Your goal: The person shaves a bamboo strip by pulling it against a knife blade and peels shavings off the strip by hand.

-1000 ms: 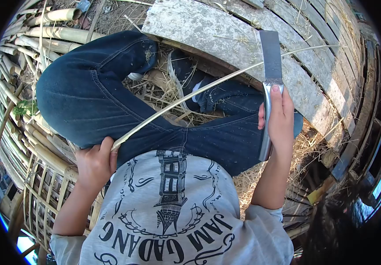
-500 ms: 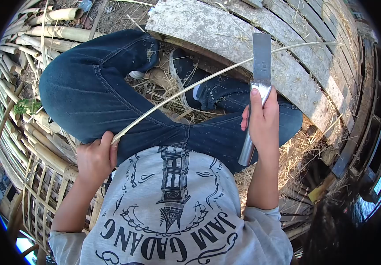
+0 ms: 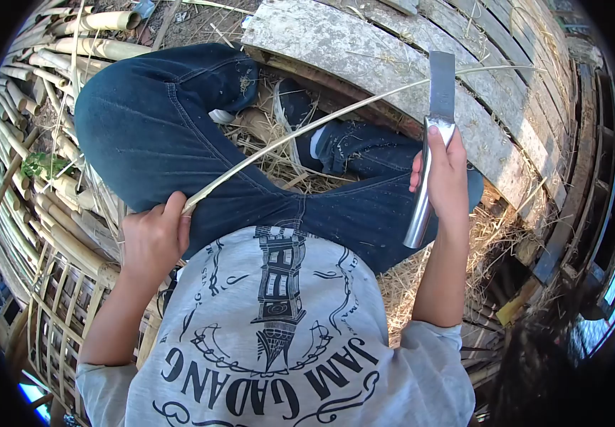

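Note:
My left hand point(image 3: 154, 235) is closed around the near end of a long, thin bamboo strip point(image 3: 279, 142), beside my left thigh. From there the strip slants up to the right across my lap, and its far end reaches over the wooden planks. My right hand point(image 3: 444, 174) grips the shiny metal handle of a knife point(image 3: 442, 89) with a broad, square-ended blade pointing away from me. The blade crosses in front of the strip; whether the two touch I cannot tell.
Weathered planks point(image 3: 336, 43) form a low platform ahead and to the right. Cut bamboo poles point(image 3: 101, 48) lie piled on the left, above a woven bamboo lattice point(image 3: 65, 299). Straw shavings point(image 3: 421, 285) cover the ground at my right. My crossed legs point(image 3: 143, 128) sit beneath the strip.
My right hand has moved to the right and slightly away from me with the knife, so the blade is farther along the strip. My left hand stays nearly in place.

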`<action>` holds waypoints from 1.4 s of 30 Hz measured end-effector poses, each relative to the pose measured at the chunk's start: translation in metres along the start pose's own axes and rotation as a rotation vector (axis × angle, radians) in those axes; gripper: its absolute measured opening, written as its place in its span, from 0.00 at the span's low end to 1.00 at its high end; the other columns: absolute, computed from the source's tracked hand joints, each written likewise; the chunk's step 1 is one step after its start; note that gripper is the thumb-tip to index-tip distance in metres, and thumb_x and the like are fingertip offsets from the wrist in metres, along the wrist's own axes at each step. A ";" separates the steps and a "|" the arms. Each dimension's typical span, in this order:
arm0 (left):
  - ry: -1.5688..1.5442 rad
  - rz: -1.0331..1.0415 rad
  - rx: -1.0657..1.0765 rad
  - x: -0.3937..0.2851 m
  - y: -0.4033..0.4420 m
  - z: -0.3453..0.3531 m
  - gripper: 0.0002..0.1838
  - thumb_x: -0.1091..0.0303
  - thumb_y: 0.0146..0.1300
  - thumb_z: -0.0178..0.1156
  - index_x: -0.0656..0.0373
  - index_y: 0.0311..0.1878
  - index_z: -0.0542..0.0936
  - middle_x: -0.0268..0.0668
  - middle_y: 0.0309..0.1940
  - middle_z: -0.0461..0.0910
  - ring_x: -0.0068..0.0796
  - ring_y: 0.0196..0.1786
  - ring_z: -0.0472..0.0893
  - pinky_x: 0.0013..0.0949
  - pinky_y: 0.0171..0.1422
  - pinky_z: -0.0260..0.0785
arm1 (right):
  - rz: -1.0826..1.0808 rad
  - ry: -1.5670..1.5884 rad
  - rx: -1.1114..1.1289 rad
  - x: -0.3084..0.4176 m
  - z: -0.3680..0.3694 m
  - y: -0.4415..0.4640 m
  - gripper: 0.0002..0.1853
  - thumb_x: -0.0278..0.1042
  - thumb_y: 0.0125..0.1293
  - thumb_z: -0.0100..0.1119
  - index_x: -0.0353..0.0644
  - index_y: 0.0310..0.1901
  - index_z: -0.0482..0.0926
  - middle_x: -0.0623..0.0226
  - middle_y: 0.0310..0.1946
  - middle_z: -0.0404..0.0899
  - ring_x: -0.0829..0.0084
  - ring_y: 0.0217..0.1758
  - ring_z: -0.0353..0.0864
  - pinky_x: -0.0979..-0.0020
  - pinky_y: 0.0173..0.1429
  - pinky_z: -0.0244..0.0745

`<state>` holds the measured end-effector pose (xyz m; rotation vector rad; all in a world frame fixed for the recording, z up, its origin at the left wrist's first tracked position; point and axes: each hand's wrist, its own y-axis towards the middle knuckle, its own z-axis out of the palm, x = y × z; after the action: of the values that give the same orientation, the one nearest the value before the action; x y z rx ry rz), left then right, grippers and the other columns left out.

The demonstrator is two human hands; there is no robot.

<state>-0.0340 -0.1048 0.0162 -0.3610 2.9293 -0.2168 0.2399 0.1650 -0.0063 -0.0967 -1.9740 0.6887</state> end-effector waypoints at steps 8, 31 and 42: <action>-0.011 -0.004 -0.012 -0.006 0.005 -0.003 0.06 0.71 0.62 0.62 0.57 0.37 0.74 0.39 0.15 0.74 0.42 0.17 0.77 0.42 0.21 0.65 | 0.070 -0.019 0.251 0.006 0.009 -0.020 0.16 0.45 0.77 0.46 0.39 0.50 0.71 0.68 0.17 0.70 0.79 0.13 0.68 0.74 0.17 0.66; -0.049 -0.035 -0.036 -0.002 0.001 0.002 0.07 0.68 0.66 0.60 0.56 0.35 0.72 0.40 0.15 0.75 0.44 0.18 0.77 0.44 0.24 0.66 | -0.022 -0.001 0.032 -0.007 0.016 -0.002 0.15 0.48 0.77 0.44 0.44 0.48 0.69 0.68 0.18 0.72 0.77 0.13 0.70 0.72 0.16 0.69; -0.025 0.010 -0.044 -0.001 0.004 0.003 0.06 0.67 0.64 0.61 0.55 0.38 0.73 0.38 0.15 0.75 0.41 0.17 0.78 0.42 0.22 0.67 | 0.085 -0.002 0.134 0.007 -0.011 0.005 0.14 0.47 0.78 0.44 0.44 0.48 0.69 0.68 0.18 0.72 0.79 0.13 0.69 0.74 0.16 0.67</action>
<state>-0.0329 -0.1010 0.0129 -0.3525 2.9143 -0.1451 0.2442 0.1765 0.0007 -0.0995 -1.9289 0.8746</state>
